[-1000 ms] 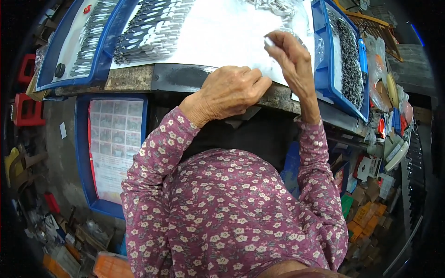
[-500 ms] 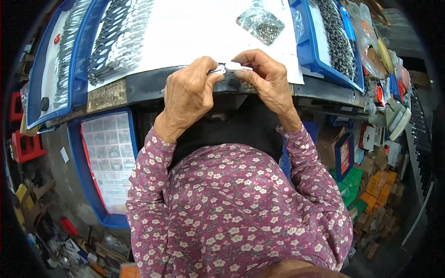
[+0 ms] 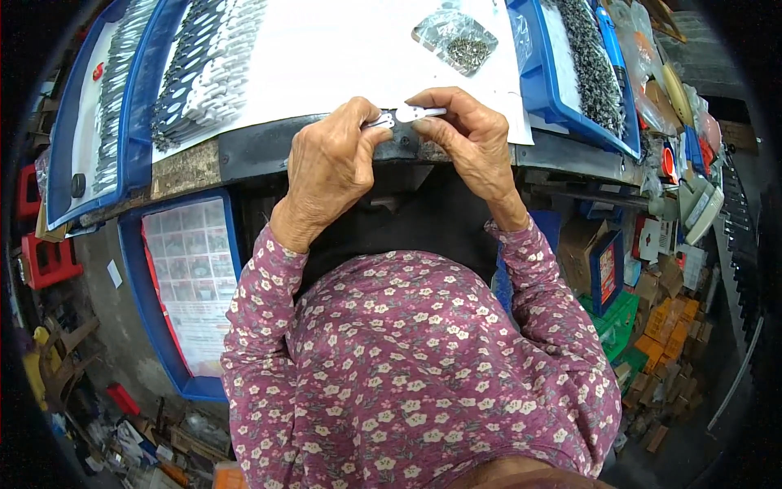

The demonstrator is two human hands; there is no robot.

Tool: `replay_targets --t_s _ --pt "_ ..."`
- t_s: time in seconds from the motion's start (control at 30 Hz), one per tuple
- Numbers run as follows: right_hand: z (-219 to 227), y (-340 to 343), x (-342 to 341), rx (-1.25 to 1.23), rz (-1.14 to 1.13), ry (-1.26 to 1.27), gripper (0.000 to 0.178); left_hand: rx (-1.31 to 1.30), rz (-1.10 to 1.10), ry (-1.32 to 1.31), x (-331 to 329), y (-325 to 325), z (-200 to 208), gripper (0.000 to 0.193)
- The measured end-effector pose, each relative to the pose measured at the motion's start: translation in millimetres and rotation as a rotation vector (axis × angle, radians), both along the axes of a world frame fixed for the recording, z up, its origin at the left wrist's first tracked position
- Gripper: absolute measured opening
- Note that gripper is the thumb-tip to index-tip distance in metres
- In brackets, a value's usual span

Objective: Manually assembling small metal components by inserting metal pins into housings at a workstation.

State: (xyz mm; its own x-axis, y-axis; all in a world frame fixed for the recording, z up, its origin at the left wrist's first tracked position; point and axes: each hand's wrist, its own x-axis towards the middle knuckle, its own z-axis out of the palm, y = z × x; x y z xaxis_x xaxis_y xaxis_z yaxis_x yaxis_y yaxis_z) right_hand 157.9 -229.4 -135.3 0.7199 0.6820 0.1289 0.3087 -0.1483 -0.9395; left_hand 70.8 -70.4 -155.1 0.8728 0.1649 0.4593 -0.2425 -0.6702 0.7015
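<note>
Above the front edge of the workbench, my left hand [image 3: 330,163] pinches a small flat light-coloured piece with holes [image 3: 383,120] between thumb and fingers. Facing it, my right hand [image 3: 476,138] grips a white flat piece with a rounded end [image 3: 410,113]; its narrower part reaches back under the fingers. A slight gap separates the two pieces. Beyond my hands, a clear plastic bag [image 3: 440,29] holds a heap of small brassy metal bits [image 3: 467,55] on white paper [image 3: 334,57]. Stacked rows of black and white flat pieces [image 3: 213,85] lie to the left.
Blue trays stand at both sides: the left tray [image 3: 137,122] holds rows of metal parts, the right tray [image 3: 562,110] dark small parts. The bench's dark edge [image 3: 261,151] runs below my hands. A blue bin [image 3: 142,269] leans beneath, and boxes [image 3: 672,322] crowd the right floor.
The two pieces have come apart slightly. The white piece in my right hand has turned and lifted a little, showing more of its rounded end.
</note>
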Motion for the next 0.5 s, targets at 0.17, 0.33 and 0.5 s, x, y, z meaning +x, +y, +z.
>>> replay_targets --t_s 0.17,0.33,0.5 --pt "-5 3 -4 0.005 0.034 -0.124 0.021 -0.002 -0.021 0.021 -1 -4 2 0.01" --pt "-3 3 -9 0.01 0.044 -0.146 0.018 -0.03 -0.048 0.01 -5 -3 -1 0.009" --pt "0 -2 -11 -0.057 0.151 -0.051 0.018 0.045 -0.101 0.002 -14 -1 0 0.009"
